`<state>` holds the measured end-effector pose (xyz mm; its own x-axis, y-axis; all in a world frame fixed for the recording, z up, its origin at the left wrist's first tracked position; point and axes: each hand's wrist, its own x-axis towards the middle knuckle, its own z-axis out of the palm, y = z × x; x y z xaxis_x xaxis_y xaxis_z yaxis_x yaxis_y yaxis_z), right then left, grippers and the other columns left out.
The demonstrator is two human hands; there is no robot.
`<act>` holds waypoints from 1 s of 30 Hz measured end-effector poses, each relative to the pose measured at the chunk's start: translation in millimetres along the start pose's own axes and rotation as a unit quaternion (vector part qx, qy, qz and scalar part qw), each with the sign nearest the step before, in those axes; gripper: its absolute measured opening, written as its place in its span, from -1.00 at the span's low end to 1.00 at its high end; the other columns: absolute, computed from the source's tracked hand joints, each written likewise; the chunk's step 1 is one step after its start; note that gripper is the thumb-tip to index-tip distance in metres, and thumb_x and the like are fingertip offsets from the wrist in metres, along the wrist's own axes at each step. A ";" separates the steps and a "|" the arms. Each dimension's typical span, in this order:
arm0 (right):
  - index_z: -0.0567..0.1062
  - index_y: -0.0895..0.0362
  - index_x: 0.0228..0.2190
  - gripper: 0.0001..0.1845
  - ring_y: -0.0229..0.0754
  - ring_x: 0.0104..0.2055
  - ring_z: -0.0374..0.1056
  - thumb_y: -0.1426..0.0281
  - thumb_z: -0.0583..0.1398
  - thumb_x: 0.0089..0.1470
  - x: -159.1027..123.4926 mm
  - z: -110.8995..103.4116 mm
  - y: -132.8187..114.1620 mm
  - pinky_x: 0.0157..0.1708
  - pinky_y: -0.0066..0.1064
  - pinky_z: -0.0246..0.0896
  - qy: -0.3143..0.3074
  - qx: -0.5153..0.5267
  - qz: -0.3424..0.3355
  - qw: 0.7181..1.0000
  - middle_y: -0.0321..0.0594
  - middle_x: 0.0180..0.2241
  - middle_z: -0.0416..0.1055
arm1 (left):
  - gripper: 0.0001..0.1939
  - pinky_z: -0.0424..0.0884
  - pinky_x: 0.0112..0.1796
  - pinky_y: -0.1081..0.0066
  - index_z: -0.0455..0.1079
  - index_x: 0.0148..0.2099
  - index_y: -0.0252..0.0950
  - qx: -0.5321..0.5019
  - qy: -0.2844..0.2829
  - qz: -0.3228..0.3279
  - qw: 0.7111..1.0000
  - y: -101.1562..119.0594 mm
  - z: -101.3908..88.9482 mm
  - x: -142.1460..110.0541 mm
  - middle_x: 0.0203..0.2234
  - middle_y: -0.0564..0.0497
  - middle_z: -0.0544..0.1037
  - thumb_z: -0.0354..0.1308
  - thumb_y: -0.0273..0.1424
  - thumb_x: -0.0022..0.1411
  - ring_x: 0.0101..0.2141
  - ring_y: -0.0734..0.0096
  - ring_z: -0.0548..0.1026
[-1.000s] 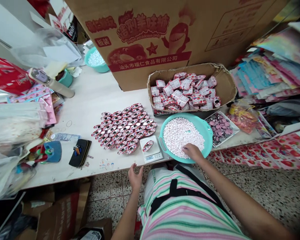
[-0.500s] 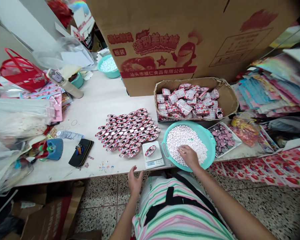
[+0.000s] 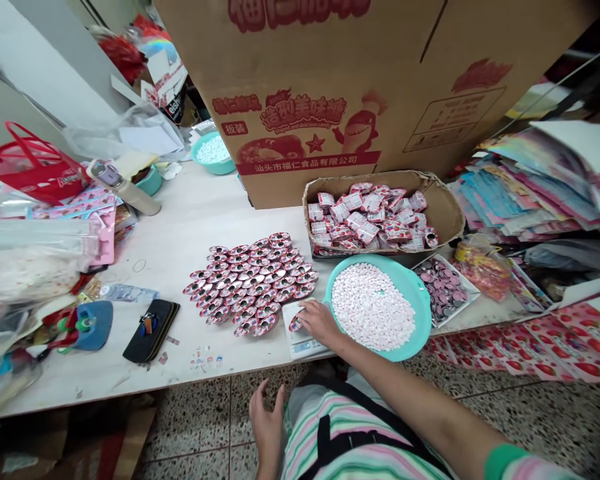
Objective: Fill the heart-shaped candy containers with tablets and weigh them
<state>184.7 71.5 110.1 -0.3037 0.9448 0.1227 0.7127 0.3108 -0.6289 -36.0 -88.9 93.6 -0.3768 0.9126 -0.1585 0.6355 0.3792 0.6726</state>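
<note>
My right hand (image 3: 321, 323) lies over the digital kitchen scale (image 3: 303, 347), its fingertips right beside the oval red-and-silver tin (image 3: 295, 324) on the weighing plate. The hand covers most of the scale, and I cannot tell whether it holds anything. To its right stands a teal basin (image 3: 423, 313) heaped with small white candies (image 3: 373, 307). Left of the scale lies a dense pile of similar oval tins (image 3: 250, 283). My left hand (image 3: 269, 423) hangs below the table's front edge, fingers apart, over the speckled floor, holding nothing.
A cardboard tray of red-and-white candy packets (image 3: 383, 217) stands behind the basin, next to a tray of pink round lids (image 3: 445, 290). A large printed carton (image 3: 300, 87) rises behind them. Plastic bags, a black wallet (image 3: 150, 330) and other clutter fill the table's left side.
My right hand has moved left out of the basin's candies onto the scale. My left hand has dropped slightly lower, and the view has shifted a little.
</note>
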 end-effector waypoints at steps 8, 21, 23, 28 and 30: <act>0.43 0.07 -0.06 -0.64 -0.07 0.02 0.20 0.40 -0.03 0.17 -30.3 -28.5 16.2 0.02 -0.11 0.14 0.059 0.034 0.049 0.996 -0.08 -0.02 0.34 | -0.49 0.29 -0.02 0.06 0.34 -0.07 -0.26 0.006 -0.024 0.032 0.999 12.5 7.7 12.1 -0.18 -0.15 0.47 0.14 -0.04 0.02 -0.07 0.05 0.38; 0.43 0.21 -0.13 -0.62 -0.01 0.01 0.20 0.31 -0.03 0.14 -154.5 -72.3 87.7 0.04 -0.11 0.11 0.112 -0.127 0.216 0.961 0.04 -0.09 0.33 | -0.50 0.27 -0.03 0.17 0.27 0.05 -0.22 0.083 -0.169 0.282 0.941 97.9 69.6 108.3 -0.10 -0.13 0.41 0.22 -0.30 0.04 -0.06 0.14 0.35; 0.44 0.22 -0.17 -0.63 -0.01 -0.01 0.21 0.32 -0.04 0.14 -167.8 -66.4 88.9 0.02 -0.12 0.13 0.101 -0.142 0.221 0.960 0.05 -0.10 0.33 | -0.58 0.31 -0.10 0.23 0.31 0.01 -0.22 0.106 -0.174 0.285 0.937 101.0 73.2 112.0 -0.17 -0.12 0.43 0.20 -0.33 0.06 -0.12 0.17 0.38; 0.44 0.22 -0.18 -0.63 -0.01 -0.02 0.22 0.29 -0.03 0.13 -181.5 -54.8 94.3 0.00 -0.13 0.15 0.099 -0.147 0.197 0.964 0.04 -0.11 0.34 | -0.67 0.35 -0.16 0.27 0.32 -0.02 -0.22 0.098 -0.152 0.257 0.949 95.1 61.1 93.9 -0.22 -0.09 0.43 0.11 -0.37 0.13 -0.17 0.22 0.40; 0.44 0.20 -0.19 -0.63 0.00 -0.04 0.24 0.28 -0.02 0.12 -180.6 -51.7 99.3 -0.02 -0.12 0.17 0.105 -0.142 0.188 0.966 0.03 -0.13 0.34 | -0.66 0.35 -0.13 0.26 0.30 0.02 -0.20 0.077 -0.144 0.238 0.957 79.3 41.8 76.5 -0.18 -0.08 0.43 0.07 -0.36 0.16 -0.13 0.23 0.40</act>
<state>343.0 -62.9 65.2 0.1232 0.9875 0.0979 0.9019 -0.0703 -0.4262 13.7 17.4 104.6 0.1678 0.9835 -0.0672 0.7895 -0.0932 0.6067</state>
